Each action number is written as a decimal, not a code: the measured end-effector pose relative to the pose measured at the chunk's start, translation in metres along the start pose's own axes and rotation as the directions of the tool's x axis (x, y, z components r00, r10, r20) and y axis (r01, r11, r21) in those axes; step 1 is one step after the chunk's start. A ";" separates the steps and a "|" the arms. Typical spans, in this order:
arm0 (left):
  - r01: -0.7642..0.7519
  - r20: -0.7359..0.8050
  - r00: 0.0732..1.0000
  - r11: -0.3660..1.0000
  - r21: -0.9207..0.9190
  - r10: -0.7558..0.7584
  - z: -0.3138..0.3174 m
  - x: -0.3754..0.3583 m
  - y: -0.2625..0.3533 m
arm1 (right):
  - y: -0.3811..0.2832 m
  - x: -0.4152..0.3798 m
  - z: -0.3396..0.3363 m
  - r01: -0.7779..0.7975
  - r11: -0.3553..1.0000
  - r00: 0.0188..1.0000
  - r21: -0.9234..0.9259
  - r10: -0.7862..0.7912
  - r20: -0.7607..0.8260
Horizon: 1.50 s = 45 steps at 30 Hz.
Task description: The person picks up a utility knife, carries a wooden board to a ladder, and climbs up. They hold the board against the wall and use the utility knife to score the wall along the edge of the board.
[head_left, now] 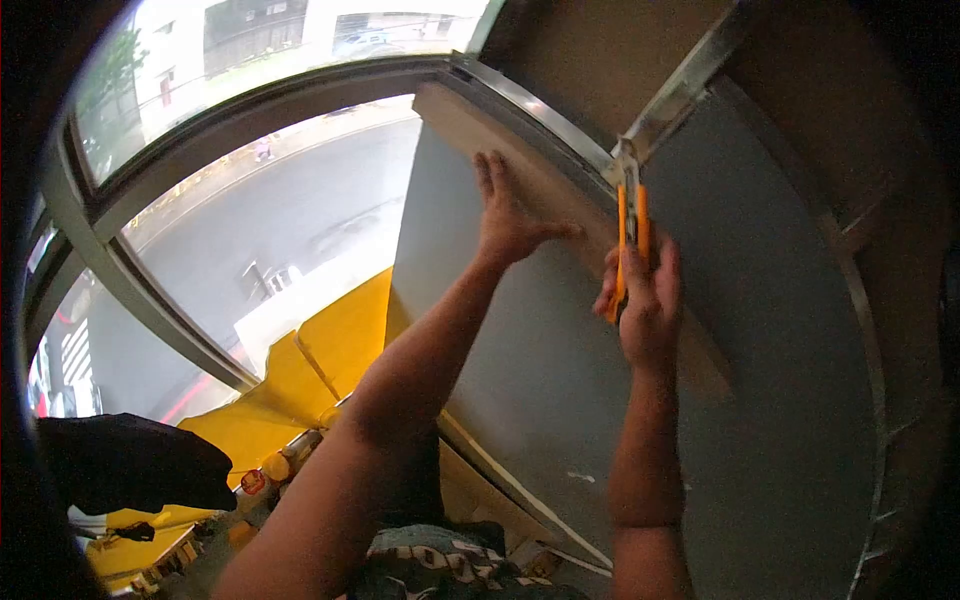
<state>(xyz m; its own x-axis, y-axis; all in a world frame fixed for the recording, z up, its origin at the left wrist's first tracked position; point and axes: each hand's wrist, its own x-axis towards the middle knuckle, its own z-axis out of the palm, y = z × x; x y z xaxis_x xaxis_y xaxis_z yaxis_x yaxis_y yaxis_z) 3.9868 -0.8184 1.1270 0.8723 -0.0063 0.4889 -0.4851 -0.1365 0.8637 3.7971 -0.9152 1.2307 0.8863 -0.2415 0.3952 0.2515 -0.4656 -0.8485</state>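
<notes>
My left hand (508, 215) lies with spread fingers against a long brownish board (545, 190), which runs diagonally along the top of a grey panel (520, 350). In my right hand (645, 290) is a pair of orange-handled pliers (641, 225), held upright with the fingers wrapped round the handles. The metal head of the pliers is at the corner where a shiny metal channel (570, 125) meets a second metal channel (680, 105). Whether the jaws grip the metal cannot be made out.
A framed window (270, 95) with a street beyond curves along the left. Below it are yellow sheeting (345, 335), a dark cloth-like object (140, 462) and several small items near a yellow-orange round thing (276, 466). Brown panels (600, 50) fill the top right.
</notes>
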 end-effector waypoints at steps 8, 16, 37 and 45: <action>0.041 0.039 0.998 0.999 0.026 -0.042 -0.008 -0.001 0.007 | -0.026 0.134 0.092 0.413 0.748 0.911 -0.520 -0.323 0.258; -0.136 -0.027 0.989 0.977 0.167 0.142 0.000 0.004 -0.004 | -0.011 0.208 0.176 0.555 0.507 0.828 -0.660 -0.413 0.379; -0.054 -0.065 0.997 0.974 -0.218 0.041 -0.001 -0.002 -0.001 | 0.065 -0.155 -0.143 -0.376 0.854 0.448 -0.358 -0.171 -0.878; -0.067 -0.101 0.993 0.989 -0.131 0.054 0.001 0.002 -0.007 | 0.089 -0.190 -0.138 -0.297 0.942 0.573 -0.157 0.044 -0.819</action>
<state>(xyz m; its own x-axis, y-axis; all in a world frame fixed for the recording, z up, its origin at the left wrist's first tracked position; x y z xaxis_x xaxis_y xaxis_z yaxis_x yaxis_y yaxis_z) 3.9917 -0.8183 1.1217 0.8343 0.0863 0.5445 -0.5462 -0.0050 0.8376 3.5978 -1.0279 1.1289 0.2000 -0.8557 0.4773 -0.0870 -0.5007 -0.8612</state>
